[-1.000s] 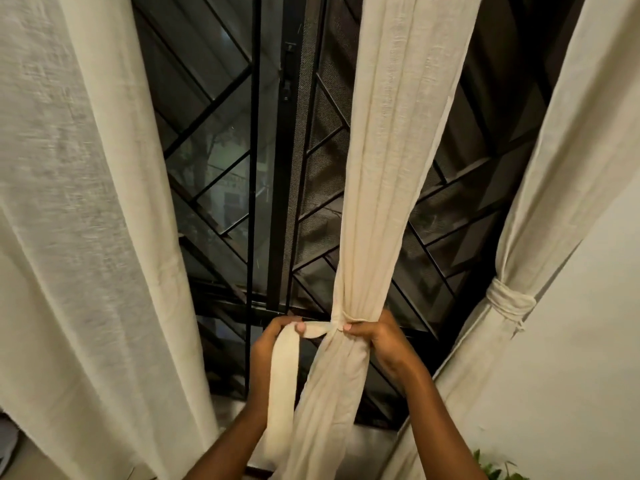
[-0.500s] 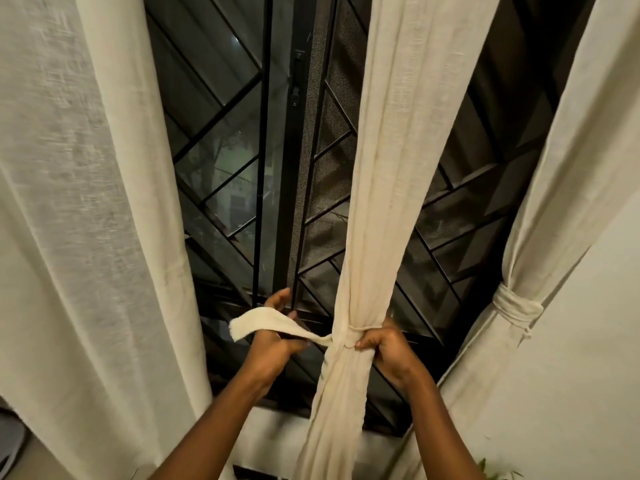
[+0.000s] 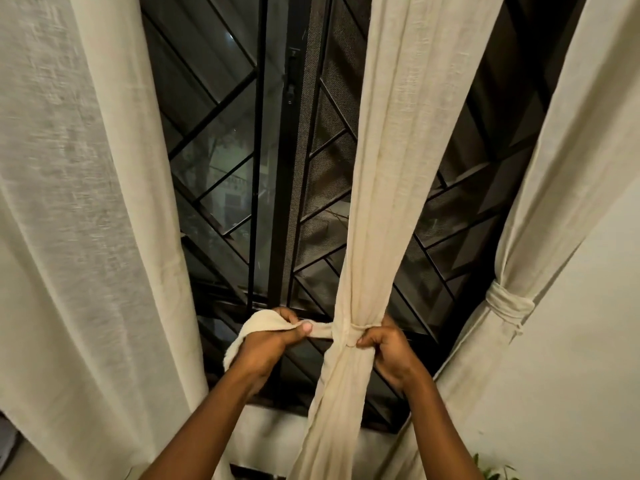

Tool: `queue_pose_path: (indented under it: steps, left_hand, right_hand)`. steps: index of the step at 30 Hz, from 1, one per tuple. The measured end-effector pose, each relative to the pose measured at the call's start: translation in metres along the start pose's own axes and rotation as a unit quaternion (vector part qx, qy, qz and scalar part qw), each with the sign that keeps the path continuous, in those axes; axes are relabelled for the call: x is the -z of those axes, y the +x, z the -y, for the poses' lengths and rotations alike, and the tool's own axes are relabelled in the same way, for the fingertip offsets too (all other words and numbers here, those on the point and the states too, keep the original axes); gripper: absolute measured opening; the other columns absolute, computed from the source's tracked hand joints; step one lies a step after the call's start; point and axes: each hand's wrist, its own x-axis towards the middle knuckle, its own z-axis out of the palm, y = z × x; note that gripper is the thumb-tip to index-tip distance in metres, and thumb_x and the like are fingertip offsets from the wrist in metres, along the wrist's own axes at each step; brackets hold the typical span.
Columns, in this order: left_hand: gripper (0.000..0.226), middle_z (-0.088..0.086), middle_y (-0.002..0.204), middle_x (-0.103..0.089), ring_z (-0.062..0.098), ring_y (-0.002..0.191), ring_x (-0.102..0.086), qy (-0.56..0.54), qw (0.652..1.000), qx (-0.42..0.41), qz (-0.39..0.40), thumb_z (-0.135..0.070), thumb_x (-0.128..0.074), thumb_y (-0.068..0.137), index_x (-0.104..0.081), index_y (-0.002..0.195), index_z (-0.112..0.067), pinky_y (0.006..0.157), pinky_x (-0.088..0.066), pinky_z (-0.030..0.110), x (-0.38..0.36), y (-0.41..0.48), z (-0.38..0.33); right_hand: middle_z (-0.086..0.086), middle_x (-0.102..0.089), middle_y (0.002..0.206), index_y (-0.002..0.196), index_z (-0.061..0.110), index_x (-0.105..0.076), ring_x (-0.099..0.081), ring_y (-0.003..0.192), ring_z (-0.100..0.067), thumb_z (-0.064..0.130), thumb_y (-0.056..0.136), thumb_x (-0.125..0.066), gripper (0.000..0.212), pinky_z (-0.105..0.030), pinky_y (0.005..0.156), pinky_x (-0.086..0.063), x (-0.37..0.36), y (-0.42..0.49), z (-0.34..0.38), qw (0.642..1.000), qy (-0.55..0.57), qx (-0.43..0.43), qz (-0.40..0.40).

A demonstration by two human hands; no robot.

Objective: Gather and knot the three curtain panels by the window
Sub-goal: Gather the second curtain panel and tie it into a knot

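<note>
Grips firm: left hand (image 3: 266, 346) clutches tie strip (image 3: 265, 322), right hand (image 3: 389, 349) pinches middle panel (image 3: 381, 202); I'd pull level, away from that pinch.

Cream curtain panels (image 3: 388, 168), black window grille (image 3: 277, 168)

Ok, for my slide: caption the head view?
Left hand and right hand grip a tie round the middle panel; right panel tied, left panel loose.

Black metal window grille (image 3: 257, 150): smooth semi-gloss paint. Clear glass pane (image 3: 225, 168) behind it: glossy. Cream cloth curtain panel (image 3: 381, 168) in front of it: matt, coarse weave. White wall (image 3: 571, 393) right of it: matt, smooth.
</note>
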Motion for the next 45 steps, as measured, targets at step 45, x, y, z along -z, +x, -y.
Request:
queue_pose_path:
  steps: [45]
  left_hand:
    - [0.082,-0.016,0.129,-0.040,-0.002,0.118,-0.045,0.189,0.954,-0.197,-0.124,-0.036,-0.078,0.066,-0.030,0.132,-0.028,0.096,-0.039,0.018,-0.032,-0.030,0.027]
  right_hand:
    - [0.008,-0.071,0.105,0.107,0.023,-0.065,-0.065,0.100,-0.001,-0.006,0.088,-0.057,0.036,-0.013,0.083,-0.047,-0.020,-0.011,0.007,0.952,-0.268,0.139,0.043]
